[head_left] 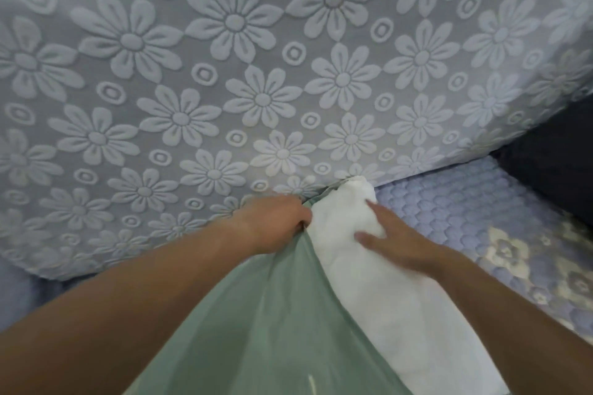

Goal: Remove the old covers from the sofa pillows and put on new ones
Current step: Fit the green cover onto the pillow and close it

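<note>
Sofa w/ floral throw (pixel 224 74) fills the far view. Left hand (pixel 276 223) is fisted on the green cover (pixel 256 314) edge; right hand (pixel 394 240), fingers spread, presses the white pillow insert (pixel 353 266), approx. half still exposed at near right.

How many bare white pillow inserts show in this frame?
1. The white fabric pillow insert lies at bottom centre-right, half out of the green fabric cover, under the right hand. Others may be hidden beyond the frame.

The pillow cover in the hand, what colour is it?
Plain sage green cover, head view.
</note>
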`<action>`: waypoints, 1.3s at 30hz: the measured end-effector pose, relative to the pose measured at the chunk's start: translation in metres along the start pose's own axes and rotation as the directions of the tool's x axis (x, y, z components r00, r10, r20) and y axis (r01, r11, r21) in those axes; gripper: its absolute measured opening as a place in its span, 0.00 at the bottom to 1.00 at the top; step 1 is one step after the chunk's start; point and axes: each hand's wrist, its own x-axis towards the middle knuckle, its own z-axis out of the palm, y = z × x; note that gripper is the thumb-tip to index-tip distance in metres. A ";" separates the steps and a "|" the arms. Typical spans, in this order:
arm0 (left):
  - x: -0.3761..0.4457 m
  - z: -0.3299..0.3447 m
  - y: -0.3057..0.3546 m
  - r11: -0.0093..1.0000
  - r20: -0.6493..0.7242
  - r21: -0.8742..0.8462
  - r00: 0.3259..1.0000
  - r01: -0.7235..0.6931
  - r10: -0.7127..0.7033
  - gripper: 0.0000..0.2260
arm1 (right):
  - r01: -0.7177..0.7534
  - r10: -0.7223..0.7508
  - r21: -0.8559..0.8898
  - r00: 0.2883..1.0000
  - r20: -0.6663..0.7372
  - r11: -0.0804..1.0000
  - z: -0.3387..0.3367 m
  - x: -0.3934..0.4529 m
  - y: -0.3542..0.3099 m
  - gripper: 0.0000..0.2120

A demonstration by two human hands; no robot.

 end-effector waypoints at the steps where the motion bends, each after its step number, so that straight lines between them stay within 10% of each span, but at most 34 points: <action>1: -0.005 0.004 -0.003 0.999 -0.011 -0.050 1.000 -0.010 0.009 0.08 | 0.076 -0.073 -0.060 0.996 0.053 0.995 0.014 -0.011 -0.006 0.56; 4: -0.029 0.015 -0.002 0.977 -0.130 -0.200 0.990 -0.076 0.050 0.08 | 0.327 -0.277 -0.245 0.936 0.217 0.913 0.057 -0.061 -0.014 0.63; 8: -0.092 0.040 0.045 0.789 -0.082 -0.608 0.995 -0.091 0.053 0.06 | 0.363 -0.334 -0.149 0.924 0.189 0.920 0.106 -0.122 0.004 0.30; 11: -0.135 0.052 0.080 0.698 -0.047 -0.713 0.997 -0.071 0.054 0.07 | 0.163 -0.138 0.266 0.984 -0.112 0.950 0.114 -0.141 0.016 0.34; 14: -0.144 0.056 0.091 0.678 -0.067 -0.734 0.998 -0.042 -0.011 0.09 | 0.123 0.162 0.580 0.895 -0.415 0.805 0.100 -0.131 0.038 0.36; 19: -0.113 0.046 0.093 0.611 -0.083 -0.791 0.995 -0.032 -0.055 0.07 | 0.058 0.064 0.525 0.975 -0.211 0.849 0.056 -0.102 0.029 0.29; 22: -0.098 0.028 0.085 0.407 0.101 -0.904 0.991 0.128 -0.087 0.05 | 0.097 -0.054 0.489 0.993 -0.101 0.867 0.050 -0.108 0.005 0.24; 25: -0.075 0.032 0.072 0.136 0.323 -0.905 0.859 0.403 -0.398 0.09 | 0.174 -0.195 0.306 0.980 0.038 0.936 0.079 -0.139 -0.010 0.35; 29: -0.035 0.041 0.053 0.296 0.670 -0.538 0.614 0.789 -0.418 0.42 | 0.316 -0.324 0.176 0.946 0.019 0.932 0.104 -0.185 -0.022 0.38; 32: -0.019 0.036 0.059 0.462 0.790 -0.374 0.537 0.804 -0.296 0.44 | 0.381 -0.383 0.069 0.923 0.031 0.922 0.113 -0.198 -0.022 0.34; 35: -0.010 0.024 0.082 0.815 0.711 -0.240 0.667 0.528 -0.223 0.24 | 0.499 -0.501 -0.049 0.862 -0.079 0.865 0.129 -0.202 -0.008 0.34; 39: 0.004 -0.011 0.107 0.426 0.230 -0.860 0.958 0.283 -0.172 0.08 | 0.373 -0.420 -0.206 0.863 -0.280 0.905 0.142 -0.193 0.005 0.27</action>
